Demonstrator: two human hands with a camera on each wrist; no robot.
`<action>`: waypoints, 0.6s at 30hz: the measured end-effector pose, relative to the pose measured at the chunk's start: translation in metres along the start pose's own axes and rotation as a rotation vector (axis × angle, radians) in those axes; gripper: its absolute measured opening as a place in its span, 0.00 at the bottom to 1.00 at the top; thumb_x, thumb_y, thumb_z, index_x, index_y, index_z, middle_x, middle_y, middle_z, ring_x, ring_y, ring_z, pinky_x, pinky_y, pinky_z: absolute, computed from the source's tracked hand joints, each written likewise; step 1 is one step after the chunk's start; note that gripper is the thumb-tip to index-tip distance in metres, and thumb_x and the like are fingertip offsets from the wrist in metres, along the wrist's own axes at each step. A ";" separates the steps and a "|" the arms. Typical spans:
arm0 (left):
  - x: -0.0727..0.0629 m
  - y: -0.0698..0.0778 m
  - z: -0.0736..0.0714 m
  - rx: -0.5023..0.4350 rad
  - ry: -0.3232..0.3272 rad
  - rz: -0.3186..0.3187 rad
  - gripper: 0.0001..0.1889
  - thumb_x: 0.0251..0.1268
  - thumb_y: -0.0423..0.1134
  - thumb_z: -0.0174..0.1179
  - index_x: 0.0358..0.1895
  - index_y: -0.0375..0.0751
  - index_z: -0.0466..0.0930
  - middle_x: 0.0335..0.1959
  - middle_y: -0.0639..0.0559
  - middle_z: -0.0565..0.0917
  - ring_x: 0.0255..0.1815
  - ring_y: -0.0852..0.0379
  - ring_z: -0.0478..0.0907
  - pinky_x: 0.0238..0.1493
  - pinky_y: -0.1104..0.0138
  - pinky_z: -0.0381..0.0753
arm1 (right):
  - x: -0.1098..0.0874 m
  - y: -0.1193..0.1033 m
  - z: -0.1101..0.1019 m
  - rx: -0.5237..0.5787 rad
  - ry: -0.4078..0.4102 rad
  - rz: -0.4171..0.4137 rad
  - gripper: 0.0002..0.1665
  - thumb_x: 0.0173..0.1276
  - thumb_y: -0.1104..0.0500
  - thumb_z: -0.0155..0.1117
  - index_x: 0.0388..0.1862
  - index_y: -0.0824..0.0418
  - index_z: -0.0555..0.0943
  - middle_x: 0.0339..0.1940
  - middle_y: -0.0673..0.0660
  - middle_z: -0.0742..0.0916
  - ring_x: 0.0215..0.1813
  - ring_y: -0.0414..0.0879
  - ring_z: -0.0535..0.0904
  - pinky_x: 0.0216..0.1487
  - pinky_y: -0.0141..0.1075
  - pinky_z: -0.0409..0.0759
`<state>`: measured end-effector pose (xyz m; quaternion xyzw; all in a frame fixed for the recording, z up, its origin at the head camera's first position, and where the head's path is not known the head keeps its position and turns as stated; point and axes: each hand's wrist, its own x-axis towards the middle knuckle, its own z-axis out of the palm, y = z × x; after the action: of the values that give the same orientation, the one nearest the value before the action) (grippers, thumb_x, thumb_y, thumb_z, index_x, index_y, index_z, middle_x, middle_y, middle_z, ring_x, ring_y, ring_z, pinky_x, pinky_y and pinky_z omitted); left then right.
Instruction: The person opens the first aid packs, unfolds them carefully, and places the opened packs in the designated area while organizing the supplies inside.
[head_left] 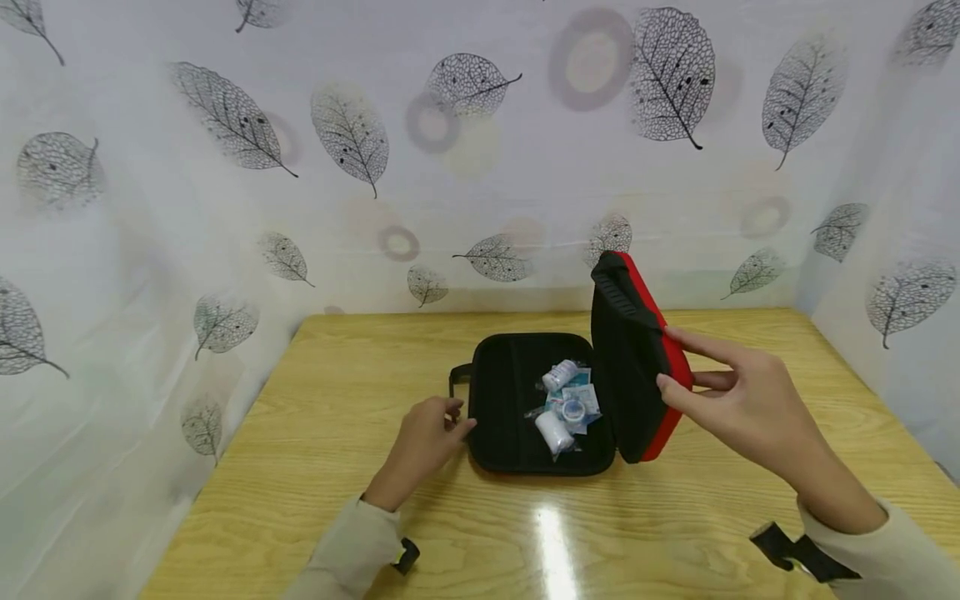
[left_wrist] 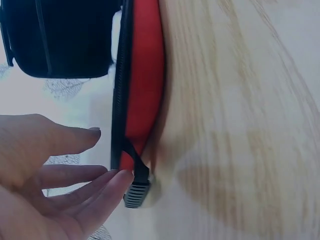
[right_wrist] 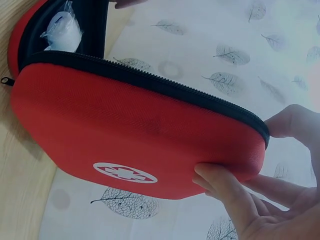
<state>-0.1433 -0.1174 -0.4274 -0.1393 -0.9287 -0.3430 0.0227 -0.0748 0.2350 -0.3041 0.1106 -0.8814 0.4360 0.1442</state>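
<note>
A red first-aid case [head_left: 493, 408] lies spread on the table, its black inside showing. Its lid [head_left: 633, 375] stands tilted up at the right, and my right hand [head_left: 750, 400] pinches the lid's outer edge between thumb and fingers. The right wrist view shows the white emblem [right_wrist: 125, 173] on the red shell. My left hand [head_left: 427, 442] is at the base's left side, fingertips at the red wall beside the black handle [left_wrist: 136, 192], thumb apart. Inside the base are a wrapped white roll [head_left: 554, 433], another small white pack [head_left: 560, 376] and a round tape-like roll [head_left: 573, 411].
The case rests mid-way on a wooden table [head_left: 352, 375]. A whitish leaf-patterned sheet [head_left: 480, 200] hangs behind the table and along both sides. A zip pull [right_wrist: 7, 81] sticks out at the case's corner.
</note>
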 end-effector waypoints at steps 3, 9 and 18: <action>0.001 -0.004 0.001 -0.005 -0.033 -0.032 0.16 0.69 0.37 0.67 0.52 0.28 0.85 0.39 0.44 0.87 0.36 0.54 0.84 0.36 0.61 0.85 | -0.002 0.006 -0.004 0.020 0.001 0.028 0.32 0.66 0.63 0.72 0.69 0.61 0.77 0.64 0.71 0.80 0.39 0.27 0.85 0.32 0.27 0.84; 0.004 -0.008 0.005 -0.008 -0.077 -0.032 0.15 0.70 0.39 0.66 0.50 0.29 0.85 0.35 0.47 0.87 0.36 0.54 0.84 0.37 0.60 0.84 | -0.007 0.020 -0.012 0.059 0.015 0.065 0.33 0.68 0.64 0.71 0.72 0.60 0.75 0.63 0.47 0.82 0.42 0.29 0.86 0.34 0.28 0.84; 0.008 -0.010 0.005 -0.012 -0.107 -0.073 0.13 0.69 0.37 0.67 0.48 0.29 0.86 0.27 0.52 0.81 0.25 0.59 0.74 0.32 0.64 0.77 | -0.011 0.036 -0.021 0.061 0.027 0.109 0.34 0.70 0.62 0.70 0.73 0.60 0.73 0.59 0.32 0.79 0.43 0.28 0.85 0.37 0.23 0.82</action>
<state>-0.1531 -0.1195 -0.4370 -0.1238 -0.9310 -0.3411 -0.0402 -0.0724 0.2740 -0.3226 0.0610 -0.8704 0.4713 0.1286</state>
